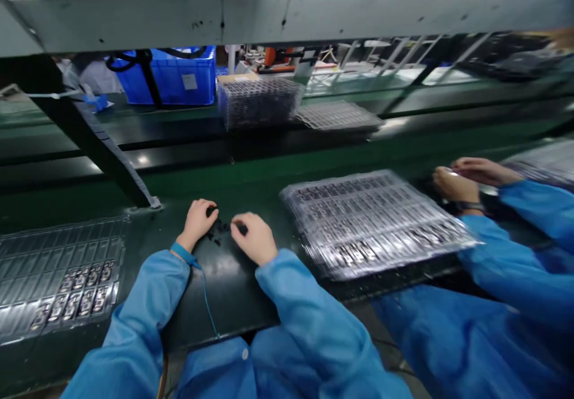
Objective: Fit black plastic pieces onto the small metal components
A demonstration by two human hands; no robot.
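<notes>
Left hand (200, 222) and right hand (256, 237) curl part-closed, grip contents unclear, either side of small black pieces (217, 241) on the dark bench (228, 297); best taken singly, with a light fingertip pinch.

A long-sleeved blue smock (314, 309) is showing a pale button (244, 354); a blue left-wrist strap (183, 254) is trailing a thin blue cord (206, 298).

Blue is seen on the sleeves (147, 291) at the bottom and on the bin (168, 82) at upper left. The table (237, 309) is coloured dark green, the pieces (217, 241) near the centre black. The tray (27, 261) at lower left is patterned with a grid.
</notes>
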